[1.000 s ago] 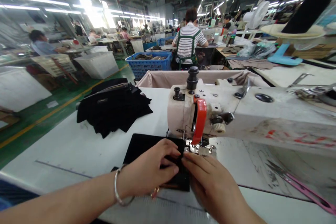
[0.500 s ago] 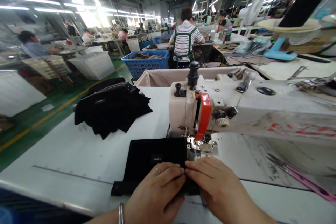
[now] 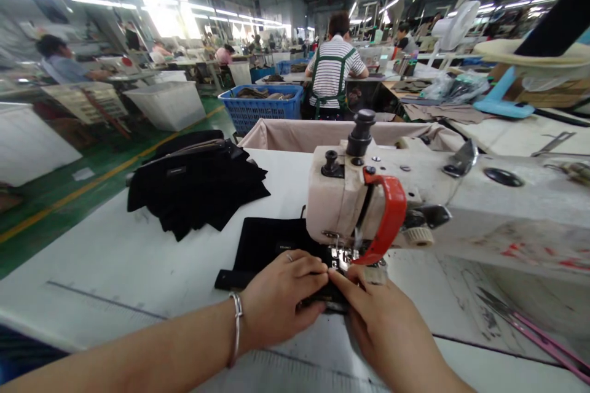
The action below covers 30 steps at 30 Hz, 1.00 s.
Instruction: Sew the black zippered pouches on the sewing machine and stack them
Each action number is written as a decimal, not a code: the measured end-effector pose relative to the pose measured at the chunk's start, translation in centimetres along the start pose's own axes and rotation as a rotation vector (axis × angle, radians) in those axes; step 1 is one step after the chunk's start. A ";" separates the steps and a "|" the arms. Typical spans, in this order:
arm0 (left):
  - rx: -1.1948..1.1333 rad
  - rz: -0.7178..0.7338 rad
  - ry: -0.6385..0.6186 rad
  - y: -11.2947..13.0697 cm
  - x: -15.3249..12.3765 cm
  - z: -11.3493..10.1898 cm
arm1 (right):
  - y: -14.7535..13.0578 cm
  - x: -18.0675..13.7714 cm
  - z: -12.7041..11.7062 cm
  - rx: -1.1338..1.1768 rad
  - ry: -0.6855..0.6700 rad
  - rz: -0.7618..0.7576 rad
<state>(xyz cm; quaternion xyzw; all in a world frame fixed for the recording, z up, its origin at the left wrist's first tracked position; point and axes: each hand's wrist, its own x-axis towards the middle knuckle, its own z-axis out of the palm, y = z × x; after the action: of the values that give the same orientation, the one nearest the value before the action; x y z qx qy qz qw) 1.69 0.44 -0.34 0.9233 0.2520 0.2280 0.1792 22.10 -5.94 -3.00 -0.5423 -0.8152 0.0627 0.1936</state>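
Observation:
A black fabric piece (image 3: 262, 239) with a small label lies flat on the table, its right edge under the needle area of the sewing machine (image 3: 334, 206). My left hand (image 3: 283, 298), with a ring and a bracelet, grips the near folded edge of the fabric, thumb below and fingers on top. Close beside it, my right hand (image 3: 382, 319) holds the fabric's near right corner just in front of the presser foot (image 3: 338, 256). The fingertips of both hands almost meet. Part of the fabric is hidden under my hands.
A pile of black fabric pieces (image 3: 198, 190) lies at the table's far left. Pink-handled scissors (image 3: 534, 325) rest on the right. Behind the machine hangs a beige cloth-lined bin (image 3: 299, 135). A co-worker (image 3: 338, 67) in a striped shirt sits beyond, beside a blue basket (image 3: 260, 113).
The fabric and both hands have moved forward, so more of the fabric lies beneath the machine head. The camera view has shifted slightly, and more of my left forearm shows.

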 end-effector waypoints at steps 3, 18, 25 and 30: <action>0.019 0.021 -0.005 -1.0 0.8 0.0 | 0.2 0.1 0.3 -0.032 -0.037 0.041; -0.078 0.207 -0.050 -5.6 1.6 -1.5 | 1.5 0.8 -1.3 -0.181 0.212 0.122; -0.059 0.115 0.074 -3.1 1.1 0.2 | 0.7 0.9 -0.8 0.039 0.231 0.010; -0.064 0.040 0.085 -2.2 0.9 0.8 | 0.2 1.2 0.3 0.169 0.197 -0.022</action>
<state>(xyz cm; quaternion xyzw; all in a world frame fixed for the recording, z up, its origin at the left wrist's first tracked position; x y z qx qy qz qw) 1.94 2.55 -1.73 0.9113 0.2333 0.2787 0.1933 21.72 -4.74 -3.06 -0.5185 -0.7899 0.0753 0.3186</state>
